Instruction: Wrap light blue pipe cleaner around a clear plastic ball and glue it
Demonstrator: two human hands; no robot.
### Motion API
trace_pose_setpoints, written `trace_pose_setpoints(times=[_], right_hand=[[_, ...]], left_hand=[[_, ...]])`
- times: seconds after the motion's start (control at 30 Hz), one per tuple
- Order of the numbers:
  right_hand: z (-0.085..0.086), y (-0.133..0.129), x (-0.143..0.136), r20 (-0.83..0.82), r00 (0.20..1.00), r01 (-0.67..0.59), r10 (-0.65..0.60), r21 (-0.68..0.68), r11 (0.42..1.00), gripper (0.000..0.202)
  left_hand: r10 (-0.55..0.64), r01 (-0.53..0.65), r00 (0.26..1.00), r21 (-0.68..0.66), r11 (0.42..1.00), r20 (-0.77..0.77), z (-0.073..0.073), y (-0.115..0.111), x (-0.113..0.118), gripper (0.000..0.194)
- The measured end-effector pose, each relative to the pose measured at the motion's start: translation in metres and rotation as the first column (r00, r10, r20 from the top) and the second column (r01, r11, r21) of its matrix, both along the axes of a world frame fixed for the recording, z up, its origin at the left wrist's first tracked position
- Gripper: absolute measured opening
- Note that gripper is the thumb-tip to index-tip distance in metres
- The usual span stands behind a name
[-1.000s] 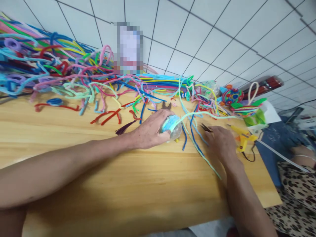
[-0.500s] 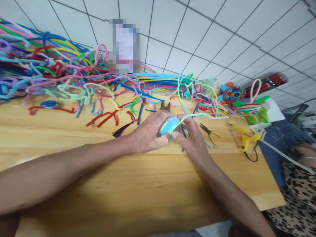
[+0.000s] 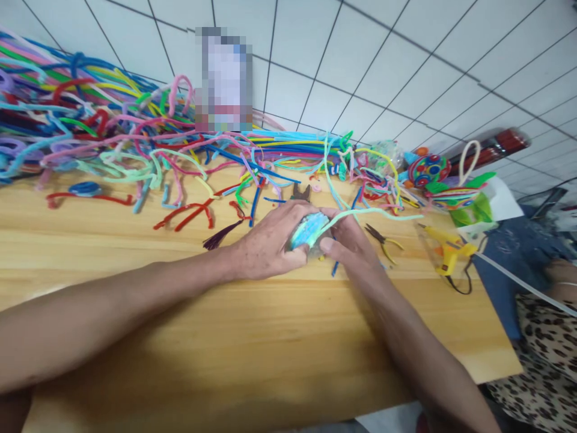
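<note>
My left hand (image 3: 270,240) grips a small ball wrapped in light blue pipe cleaner (image 3: 307,230) against the wooden table (image 3: 225,337). My right hand (image 3: 349,243) presses on the ball's right side, fingers pinching the pale green pipe cleaner (image 3: 374,211) that trails off to the right. A dark blue pipe cleaner (image 3: 334,267) pokes out from under my right hand.
A big heap of coloured pipe cleaners (image 3: 112,138) fills the table's back and left. Small pliers (image 3: 383,237) and a yellow glue gun (image 3: 446,249) lie to the right. Finished colourful craft pieces (image 3: 444,186) stand at the back right. A person's leopard-print clothing (image 3: 545,355) shows beyond the table's right edge.
My right hand left the pliers near the glue gun and came left onto the ball, where it now holds the pale green pipe cleaner. The left hand stayed put.
</note>
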State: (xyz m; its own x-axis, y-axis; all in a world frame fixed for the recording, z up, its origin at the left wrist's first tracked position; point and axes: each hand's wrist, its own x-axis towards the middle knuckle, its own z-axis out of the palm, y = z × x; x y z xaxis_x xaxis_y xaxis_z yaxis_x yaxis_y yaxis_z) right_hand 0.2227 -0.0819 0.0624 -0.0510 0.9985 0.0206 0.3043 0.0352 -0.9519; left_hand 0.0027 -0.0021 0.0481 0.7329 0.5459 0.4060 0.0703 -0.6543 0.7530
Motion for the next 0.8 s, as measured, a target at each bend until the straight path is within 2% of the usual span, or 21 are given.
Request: trace_pose_setpoints(times=[0.13, 0.3, 0.47, 0.6, 0.7, 0.8], right_hand=[[-0.007, 0.003, -0.003, 0.114, 0.991, 0.058, -0.067, 0.079, 0.995, 0.051], [-0.008, 0.001, -0.007, 0.159, 0.979, 0.1, -0.126, 0.16, 0.982, 0.046], [-0.006, -0.001, -0.001, 0.149, 0.985, 0.065, -0.09, 0.166, 0.984, 0.041], [-0.012, 0.002, 0.002, 0.025, 0.995, 0.092, -0.099, 0.204, 0.975, 0.026], [-0.015, 0.004, -0.005, -0.162, 0.973, 0.182, -0.162, 0.119, 0.976, 0.017], [-0.016, 0.004, -0.014, -0.329, 0.909, 0.277, -0.255, 0.021, 0.961, 0.016]], left_hand=[[-0.017, 0.017, 1.0, 0.011, 1.0, 0.003, -0.001, 0.001, -0.002, 0.061], [-0.063, 0.064, 0.998, -0.025, 0.998, 0.023, 0.001, 0.001, -0.004, 0.058], [-0.078, 0.08, 0.996, -0.049, 0.996, 0.037, 0.002, 0.0, -0.003, 0.051], [-0.088, 0.089, 0.995, -0.04, 0.995, 0.045, 0.0, 0.0, -0.001, 0.05], [-0.08, 0.081, 0.996, -0.031, 0.996, 0.051, 0.0, -0.001, -0.001, 0.047], [-0.081, 0.082, 0.995, -0.016, 0.997, 0.065, -0.001, -0.001, -0.001, 0.045]])
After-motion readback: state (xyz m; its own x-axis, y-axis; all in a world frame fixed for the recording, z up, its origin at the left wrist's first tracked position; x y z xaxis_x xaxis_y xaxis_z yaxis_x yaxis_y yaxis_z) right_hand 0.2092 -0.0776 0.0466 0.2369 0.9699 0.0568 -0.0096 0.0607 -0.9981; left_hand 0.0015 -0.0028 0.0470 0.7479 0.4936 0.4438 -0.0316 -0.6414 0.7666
